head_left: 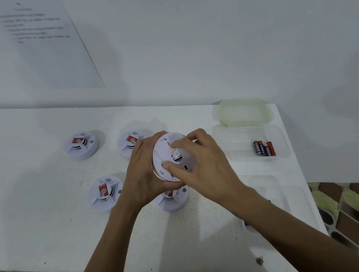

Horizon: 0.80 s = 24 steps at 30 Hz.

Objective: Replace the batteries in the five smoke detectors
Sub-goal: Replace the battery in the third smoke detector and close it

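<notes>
Five round white plastic smoke detectors [81, 146]; two clear rectangular plastic tubs [280, 134]; one pale translucent lid [243, 112]; about four cylindrical batteries [264, 148], exact count unclear; one printed paper sheet [50, 49].

sheet [49, 45] text blurred, nearest detector [176, 200] half hidden

Smooth matt white plastic on the held smoke detector [172, 158]; right of it, clear glossy plastic container [240, 134], shiny-wrapped batteries [264, 148] inside; beneath it, scuffed matt white table [49, 216].
</notes>
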{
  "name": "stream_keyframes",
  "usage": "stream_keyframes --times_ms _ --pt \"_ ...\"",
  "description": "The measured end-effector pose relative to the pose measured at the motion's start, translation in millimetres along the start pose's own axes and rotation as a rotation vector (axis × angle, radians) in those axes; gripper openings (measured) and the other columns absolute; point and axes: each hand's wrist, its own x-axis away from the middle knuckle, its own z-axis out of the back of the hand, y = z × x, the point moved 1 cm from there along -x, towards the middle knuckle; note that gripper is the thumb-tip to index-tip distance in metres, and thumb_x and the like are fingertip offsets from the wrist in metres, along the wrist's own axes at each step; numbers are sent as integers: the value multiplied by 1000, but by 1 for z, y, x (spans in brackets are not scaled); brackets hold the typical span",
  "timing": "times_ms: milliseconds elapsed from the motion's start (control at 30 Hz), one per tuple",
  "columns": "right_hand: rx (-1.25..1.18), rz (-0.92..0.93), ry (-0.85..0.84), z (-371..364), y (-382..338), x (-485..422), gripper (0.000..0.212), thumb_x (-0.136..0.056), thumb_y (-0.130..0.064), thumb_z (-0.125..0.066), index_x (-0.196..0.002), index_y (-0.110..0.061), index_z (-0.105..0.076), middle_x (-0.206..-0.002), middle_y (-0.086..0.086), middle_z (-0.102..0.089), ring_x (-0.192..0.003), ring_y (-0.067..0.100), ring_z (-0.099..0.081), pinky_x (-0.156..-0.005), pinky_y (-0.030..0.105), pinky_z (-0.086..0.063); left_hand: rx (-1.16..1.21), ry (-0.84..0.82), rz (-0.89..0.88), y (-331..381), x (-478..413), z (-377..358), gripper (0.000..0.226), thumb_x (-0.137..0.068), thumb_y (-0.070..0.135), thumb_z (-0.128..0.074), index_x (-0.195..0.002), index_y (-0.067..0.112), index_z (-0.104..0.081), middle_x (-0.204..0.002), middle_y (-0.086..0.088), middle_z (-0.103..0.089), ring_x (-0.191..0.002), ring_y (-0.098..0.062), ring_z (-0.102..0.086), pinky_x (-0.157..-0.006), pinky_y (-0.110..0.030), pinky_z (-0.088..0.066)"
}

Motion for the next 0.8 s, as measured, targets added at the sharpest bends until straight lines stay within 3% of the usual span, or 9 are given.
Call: stream_keyframes --times_ms 67,167,200,267,333,433,567,700,800 --pt "17 -34 -33 1 -2 -2 45 -85 -49 -68 -124 -29 -60 -118 -1 -48 -109 15 -49 -86 24 -48 -27 11 -36 0 -1 0 66 -82 75 -40 -138 55 -13 -138 4 -45 -123 -8 -34 -109 -9 -7" --pt "31 -66 -39 -1 -5 -5 45 -86 -50 -66 -125 -31 -58 -120 1 -48 -109 16 -50 -86 23 -47 -24 19 20 -9 3 -3 68 -78 80 -38 -135 65 -4 -139 21 -35 -128 15 -23 -112 -15 -8" --pt "30 -78 -36 -2 -6 -5 45 -86 -50 -66 -125 -31 -57 -120 1 -47 -109 16 -50 -86 22 -46 -28 19 10 -10 3 -3 68 -79 79 -38 -136 64 -3 -137 15 -33 -128 19 -20 -110 -10 -6" --pt "7 -103 -31 -2 -6 -6 45 -85 -51 -66 -124 -32 -56 -116 0 -46 -107 16 -50 -86 24 -49 -69 44 -16 -11 1 -2 69 -83 73 -43 -140 57 -7 -132 -1 -35 -126 3 -30 -106 -3 -5" --pt "-26 -135 -27 -2 -7 -7 44 -84 -52 -66 -122 -33 -54 -109 -2 -44 -103 16 -50 -85 28 -52 -107 68 -4 -7 -3 -1 71 -82 68 -50 -140 51 -14 -136 -3 -44 -119 -17 -37 -109 -13 -21" --pt "-88 -198 8 -2 -8 -9 41 -82 -52 -68 -116 -34 -52 -102 -2 -44 -95 15 -52 -78 22 -51 -156 69 -21 -8 -5 -3 67 -82 77 -36 -138 44 -18 -129 -12 -41 -115 -22 -37 -107 -38 -29" --pt "-102 -248 -1 2 -10 -10 38 -81 -52 -68 -109 -32 -51 -99 -1 -50 -88 12 -52 -66 11 -40 -207 77 -30 0 -11 -2 72 -83 74 -41 -135 25 -31 -124 -15 -53 -115 -22 -41 -110 -27 -25" --pt "-214 -163 7 10 2 -13 21 -86 -42 -68 -100 -27 -63 -90 -1 -61 -81 9 -60 -70 21 -51 -131 11 -3 -6 -8 -1 73 -82 72 -44 -138 29 -28 -130 -15 -48 -123 -12 -37 -115 -23 -19" --pt "-342 -155 -65 19 16 -17 13 -94 -23 -60 -99 -25 -71 -93 -3 -68 -81 5 -64 -71 15 -51 -150 -19 -28 -10 -10 2 84 -75 68 -56 -133 8 -41 -126 -20 -54 -120 -16 -41 -110 -11 -16"
